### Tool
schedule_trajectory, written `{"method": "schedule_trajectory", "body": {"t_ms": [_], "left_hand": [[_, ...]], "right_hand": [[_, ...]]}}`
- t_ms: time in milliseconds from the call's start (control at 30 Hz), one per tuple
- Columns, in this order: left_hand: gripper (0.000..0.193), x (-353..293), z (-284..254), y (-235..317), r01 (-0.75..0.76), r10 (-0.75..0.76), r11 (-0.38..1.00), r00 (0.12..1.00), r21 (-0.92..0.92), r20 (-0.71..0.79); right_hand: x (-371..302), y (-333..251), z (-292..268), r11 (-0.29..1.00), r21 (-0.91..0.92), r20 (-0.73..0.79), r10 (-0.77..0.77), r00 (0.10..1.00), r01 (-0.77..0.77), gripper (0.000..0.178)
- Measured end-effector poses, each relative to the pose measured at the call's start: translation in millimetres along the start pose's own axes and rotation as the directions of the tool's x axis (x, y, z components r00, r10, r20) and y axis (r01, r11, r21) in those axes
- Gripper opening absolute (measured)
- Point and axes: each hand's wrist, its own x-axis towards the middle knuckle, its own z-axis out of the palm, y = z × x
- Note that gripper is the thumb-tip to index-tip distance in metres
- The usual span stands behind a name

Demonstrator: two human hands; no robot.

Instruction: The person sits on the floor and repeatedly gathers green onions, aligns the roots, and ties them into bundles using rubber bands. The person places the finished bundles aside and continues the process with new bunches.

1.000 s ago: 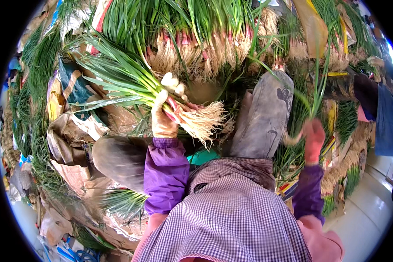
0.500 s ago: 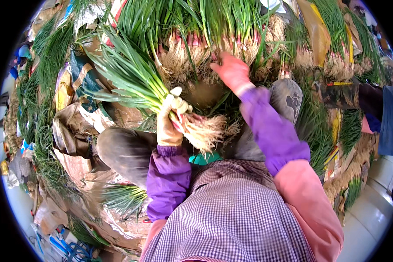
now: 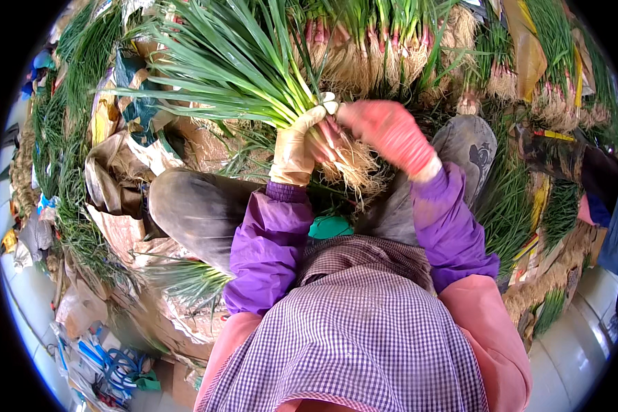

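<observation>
Bunched leafy stalks [image 3: 275, 89], green with reddish bases and pale roots [image 3: 353, 167], were ahead of the checked apron [image 3: 364, 329], a little left of its middle, raised in the gloved left hand [image 3: 296, 147]. That hand was closed around the stalks just above the roots. The gloved right hand [image 3: 388, 134] was blurred, just beside the root end and also ahead of the apron; whether its fingers were closed, or held any stalk, one could not tell. Farther ahead of the apron, similar plants [image 3: 367, 58] lay in a row, with their roots toward it. For good handling, it seemed best that the left grip was firm without crushing the stems, and that the root ends were kept level together.
</observation>
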Motion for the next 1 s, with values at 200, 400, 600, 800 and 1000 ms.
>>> {"method": "schedule_trajectory", "body": {"t_ms": [200, 400, 600, 800, 1000], "left_hand": [[0.021, -14, 13, 3, -0.166, 0.167, 0.985, 0.986, 0.05, -0.016], [0.014, 6, 12, -21, -0.137, 0.124, 0.989, 0.975, -0.057, -0.187], [0.031, 3, 18, -1, -0.051, 0.044, 0.996, 0.994, -0.075, -0.099], [0.033, -8, 9, -1, -0.133, 0.131, 0.984, 0.991, -0.115, -0.031], [0.016, -4, -9, -1, -0.06, 0.073, 0.986, 0.994, -0.156, 0.081]], "right_hand": [[60, -3, 15, 0.922, 0.388, 0.198, -0.083, 0.977, -0.001, 0.035], [50, 2, 47, 0.909, -0.311, -0.507, -0.405, 0.761, 0.276, 0.03], [25, 48, 15, 0.911, -0.412, -0.458, -0.209, 0.864, 0.003, 0.025], [20, 62, -7, 0.949, -0.285, -0.087, -0.162, 0.983, 0.131, 0.034], [50, -25, -2, 0.961, -0.049, 0.246, -0.251, 0.936, 0.27, 0.033]]}}
